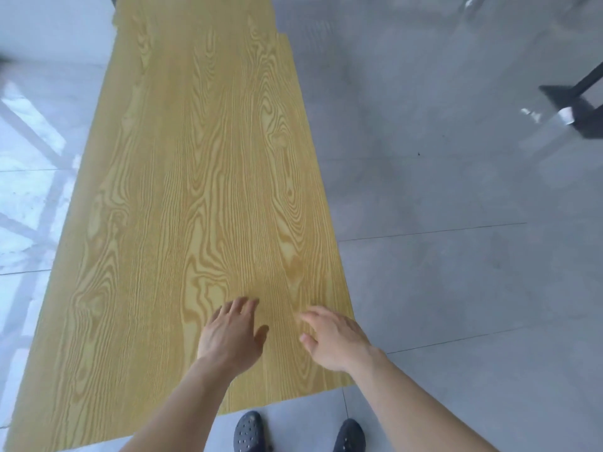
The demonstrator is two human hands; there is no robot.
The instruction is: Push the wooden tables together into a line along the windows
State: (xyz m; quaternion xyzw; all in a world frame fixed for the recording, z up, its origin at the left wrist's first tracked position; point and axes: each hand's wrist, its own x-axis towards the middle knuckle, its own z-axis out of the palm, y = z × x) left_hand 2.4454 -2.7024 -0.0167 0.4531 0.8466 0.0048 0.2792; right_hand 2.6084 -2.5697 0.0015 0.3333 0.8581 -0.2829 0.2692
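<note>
A long wooden table (182, 190) with yellow grain runs away from me, its near end at my feet. A second wooden table (195, 14) lies beyond its far end, set slightly to the left so the edges do not line up. My left hand (230, 334) lies flat on the near table top, fingers spread. My right hand (332, 337) rests by the table's right edge, fingers apart and holding nothing. Both hands are close to the near end.
Grey tiled floor (456, 256) spreads to the right. A dark table leg and foot (577, 102) stand at the right edge. Window light reflects on the floor (29, 190) to the left. My dark shoes (249, 433) stand just behind the table's end.
</note>
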